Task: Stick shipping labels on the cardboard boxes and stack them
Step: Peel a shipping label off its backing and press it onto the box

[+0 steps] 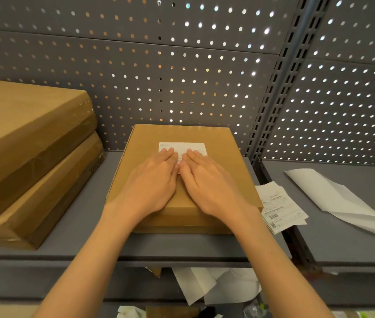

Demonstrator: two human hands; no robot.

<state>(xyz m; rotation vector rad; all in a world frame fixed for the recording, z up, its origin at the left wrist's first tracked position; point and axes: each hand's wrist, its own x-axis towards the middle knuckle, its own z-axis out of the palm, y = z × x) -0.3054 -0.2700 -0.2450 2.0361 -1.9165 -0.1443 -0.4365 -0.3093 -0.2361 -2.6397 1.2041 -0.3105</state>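
On cardboard box point(182, 180), both flat hands (side by side) over shipping label point(190, 146).

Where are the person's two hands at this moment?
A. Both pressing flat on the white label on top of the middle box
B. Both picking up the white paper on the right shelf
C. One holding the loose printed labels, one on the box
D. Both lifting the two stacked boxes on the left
A: the left hand and the right hand lie side by side with straight fingers over the white label on the middle box.
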